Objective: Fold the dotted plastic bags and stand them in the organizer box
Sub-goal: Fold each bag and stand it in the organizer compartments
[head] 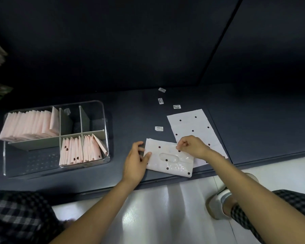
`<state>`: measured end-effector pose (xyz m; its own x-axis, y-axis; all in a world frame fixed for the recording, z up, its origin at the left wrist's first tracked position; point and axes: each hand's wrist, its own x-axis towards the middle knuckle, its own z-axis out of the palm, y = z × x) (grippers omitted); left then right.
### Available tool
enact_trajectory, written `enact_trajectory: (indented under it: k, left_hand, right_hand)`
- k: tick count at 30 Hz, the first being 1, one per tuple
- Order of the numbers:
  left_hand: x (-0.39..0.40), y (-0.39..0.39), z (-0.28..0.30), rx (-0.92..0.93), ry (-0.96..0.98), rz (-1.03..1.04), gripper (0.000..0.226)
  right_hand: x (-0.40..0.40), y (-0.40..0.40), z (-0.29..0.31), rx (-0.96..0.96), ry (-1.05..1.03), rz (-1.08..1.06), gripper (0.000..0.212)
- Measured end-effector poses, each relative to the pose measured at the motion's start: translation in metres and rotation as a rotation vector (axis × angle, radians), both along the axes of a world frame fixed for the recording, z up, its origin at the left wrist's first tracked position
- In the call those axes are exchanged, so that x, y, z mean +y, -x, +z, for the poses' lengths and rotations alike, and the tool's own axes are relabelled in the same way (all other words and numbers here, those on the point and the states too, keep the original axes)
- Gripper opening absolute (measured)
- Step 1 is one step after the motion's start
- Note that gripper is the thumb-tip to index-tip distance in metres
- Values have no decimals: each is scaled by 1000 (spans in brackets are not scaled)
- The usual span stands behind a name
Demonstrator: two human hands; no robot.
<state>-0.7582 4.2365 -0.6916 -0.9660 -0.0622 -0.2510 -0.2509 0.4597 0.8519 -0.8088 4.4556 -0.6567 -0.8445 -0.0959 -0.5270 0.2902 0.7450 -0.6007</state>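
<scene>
A white plastic bag with dark dots (169, 161) lies partly folded near the front edge of the dark table (130, 117). My left hand (136, 161) holds its left edge, thumb on top. My right hand (190, 147) pinches the bag's upper edge with curled fingers. A second dotted bag (192, 127) lies flat behind it, partly under my right wrist. The clear organizer box (102, 110) stands at the left. Folded pink bags (30, 125) fill its back-left compartment, and folded dotted bags (77, 150) stand in its front-right compartments.
Several small white barcode labels (160, 100) lie scattered on the table behind the bags. The box's front-left compartment (32, 161) holds nothing. Below the table edge I see a pale floor (165, 208), checked trousers and a shoe (217, 203).
</scene>
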Motion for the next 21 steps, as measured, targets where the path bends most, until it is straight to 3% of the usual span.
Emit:
enact_trajectory:
  k: [4, 7, 11, 17, 19, 21]
  left_hand:
    - [1, -17, -1, 417, 398, -236, 34]
    - [9, -37, -5, 543, 558, -503, 45]
    - [8, -54, -16, 515, 768, -730, 73]
    - [-2, -58, -30, 365, 947, -884, 86]
    - [-3, -59, -32, 329, 961, -925, 85]
    - [-1, -59, -33, 304, 971, -916, 85]
  right_hand:
    - [-3, 8, -13, 32, -124, 24, 16]
    - [-3, 14, -15, 21, -140, 47, 15]
    - [-2, 19, -16, -18, -126, 41, 13]
    - [-4, 19, -13, -40, -102, 3, 17]
    - [-7, 8, -10, 89, -212, -20, 17]
    - [-14, -16, -9, 463, -519, 42, 13]
